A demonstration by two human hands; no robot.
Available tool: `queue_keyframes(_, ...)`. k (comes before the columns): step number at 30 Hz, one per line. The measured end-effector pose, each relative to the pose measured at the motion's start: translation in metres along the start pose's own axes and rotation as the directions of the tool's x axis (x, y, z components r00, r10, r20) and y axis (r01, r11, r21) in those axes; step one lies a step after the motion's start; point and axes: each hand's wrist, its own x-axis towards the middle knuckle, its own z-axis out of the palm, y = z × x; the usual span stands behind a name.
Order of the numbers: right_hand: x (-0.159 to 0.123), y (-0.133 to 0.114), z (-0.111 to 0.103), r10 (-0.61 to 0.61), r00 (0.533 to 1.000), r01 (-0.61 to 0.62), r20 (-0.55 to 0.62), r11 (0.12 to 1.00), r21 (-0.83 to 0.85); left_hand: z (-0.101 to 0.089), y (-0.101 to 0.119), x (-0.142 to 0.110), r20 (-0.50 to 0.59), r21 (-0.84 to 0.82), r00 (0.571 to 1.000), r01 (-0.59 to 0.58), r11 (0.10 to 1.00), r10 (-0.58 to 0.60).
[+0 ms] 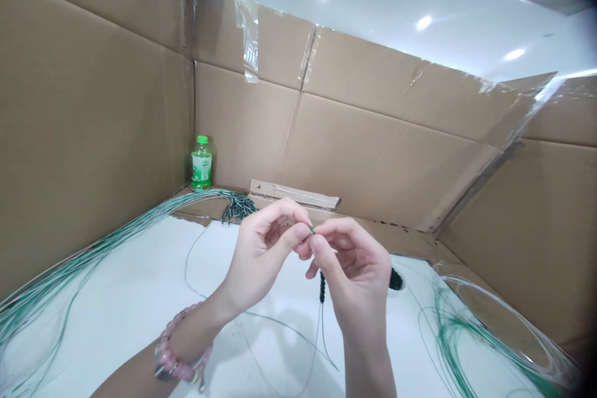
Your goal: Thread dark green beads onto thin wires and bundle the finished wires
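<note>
My left hand (261, 255) and my right hand (352, 267) meet above the white table (125, 305), fingertips pinched together on the tip of a thin green wire (311, 228). A short dark beaded piece (321, 287) hangs under my right hand, with thin wire strands trailing down from it. A small dark object (395, 280) pokes out behind my right hand. On my left wrist sits a pink bead bracelet (175, 348).
A long bundle of green wires (69, 273) sweeps along the left side to dark ends (239, 206) at the back. Coiled green wire (471, 329) lies at the right. A green-capped bottle (201, 163) stands in the back corner. Cardboard walls (364, 149) enclose the table.
</note>
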Motion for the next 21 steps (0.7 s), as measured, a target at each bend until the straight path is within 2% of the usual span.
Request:
queue_keyframes(4, -0.001, 0.001, 0.001, -0.072, 0.997, 0.071, -0.023, 0.996, -0.062, 0.003, -0.002, -0.001, 0.003, -0.057, 0.999, 0.033, 0.998, -0.033)
queue_keyframes(10, -0.001, 0.000, 0.000, -0.115, 0.993, 0.109, -0.031, 0.983, -0.145, 0.005, -0.006, -0.001, -0.038, -0.120, 0.997, 0.069, 0.990, -0.074)
queue_keyframes(15, 0.003, -0.002, -0.006, -0.054, 0.998, 0.056, 0.018, 0.987, -0.153, 0.006, -0.006, -0.001, -0.019, -0.143, 0.999, 0.023, 0.989, -0.026)
queue_keyframes(19, 0.007, -0.002, -0.012, 0.007, 0.996, -0.001, 0.087, 0.997, -0.074, 0.006, -0.005, -0.001, -0.017, -0.157, 0.999, 0.030, 0.987, -0.033)
queue_keyframes(21, 0.009, -0.002, -0.014, -0.001, 0.996, 0.009, 0.090, 0.996, -0.091, 0.006, -0.006, -0.001, -0.023, -0.138, 0.999, 0.040, 0.990, -0.044)
